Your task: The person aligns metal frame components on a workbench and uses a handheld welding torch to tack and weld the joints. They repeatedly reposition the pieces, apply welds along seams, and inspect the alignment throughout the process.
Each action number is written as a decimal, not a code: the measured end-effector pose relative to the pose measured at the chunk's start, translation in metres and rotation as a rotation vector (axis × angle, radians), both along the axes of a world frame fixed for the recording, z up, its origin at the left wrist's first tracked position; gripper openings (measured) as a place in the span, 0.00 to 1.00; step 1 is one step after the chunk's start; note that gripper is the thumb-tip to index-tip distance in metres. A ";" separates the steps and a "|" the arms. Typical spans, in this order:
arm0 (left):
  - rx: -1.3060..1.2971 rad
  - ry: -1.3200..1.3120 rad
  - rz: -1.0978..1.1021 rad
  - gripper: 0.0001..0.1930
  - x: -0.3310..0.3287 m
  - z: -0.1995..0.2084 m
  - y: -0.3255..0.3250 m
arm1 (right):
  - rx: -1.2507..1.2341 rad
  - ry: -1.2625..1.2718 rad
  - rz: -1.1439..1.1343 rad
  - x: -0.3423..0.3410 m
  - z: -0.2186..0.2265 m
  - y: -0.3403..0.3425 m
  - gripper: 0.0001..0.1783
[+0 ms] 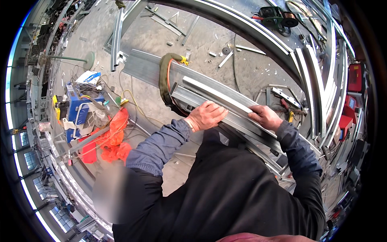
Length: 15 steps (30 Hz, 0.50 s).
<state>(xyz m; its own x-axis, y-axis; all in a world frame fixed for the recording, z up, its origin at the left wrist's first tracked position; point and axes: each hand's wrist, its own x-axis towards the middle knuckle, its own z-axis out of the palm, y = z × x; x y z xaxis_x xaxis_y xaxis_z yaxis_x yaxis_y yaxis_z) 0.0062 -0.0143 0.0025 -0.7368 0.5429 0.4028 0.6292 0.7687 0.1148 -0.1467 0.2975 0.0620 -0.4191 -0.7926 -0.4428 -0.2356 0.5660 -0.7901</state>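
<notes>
In front of me lies a long flat metal beam (141, 66), running from upper left to lower right. On it rest a shiny narrow metal bar (217, 94) and, nearer me, a metal channel (189, 98) with a cut end at its left. My left hand (207, 115) is closed with its fingers curled over the channel's near side. At the right end of the shiny bar, my right hand (266, 117) grips with the thumb on top; its lower fingers are partly hidden. A green-sleeved cable (164, 76) with an orange line and yellow tip drapes over the beam beside the channel.
A blue machine (78, 109) and crumpled orange sheeting (117, 131) stand at the left. A large curved metal frame (242, 22) arches across the far side. Long metal profiles (312, 88) and red boxes (348, 107) are at the right. Offcuts and cables litter the floor.
</notes>
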 end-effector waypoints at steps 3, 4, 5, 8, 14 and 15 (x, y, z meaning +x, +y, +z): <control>0.007 -0.017 0.002 0.36 0.005 0.001 -0.002 | 0.059 0.014 -0.054 -0.008 0.022 0.003 0.23; -0.004 -0.012 0.003 0.36 0.004 0.006 -0.002 | 0.065 0.005 -0.014 -0.016 0.032 0.007 0.25; -0.002 -0.003 0.006 0.39 0.004 0.004 -0.001 | -0.001 -0.110 -0.025 -0.023 0.020 0.021 0.26; -0.016 -0.030 -0.006 0.42 0.002 -0.003 -0.001 | -0.020 -0.655 -0.133 -0.049 0.007 0.054 0.31; 0.023 0.004 -0.014 0.41 0.000 -0.007 -0.004 | -0.092 -0.395 -0.142 -0.036 -0.014 0.022 0.56; 0.018 -0.002 0.005 0.41 0.002 -0.005 -0.004 | -0.040 -0.284 -0.065 -0.030 0.002 0.010 0.68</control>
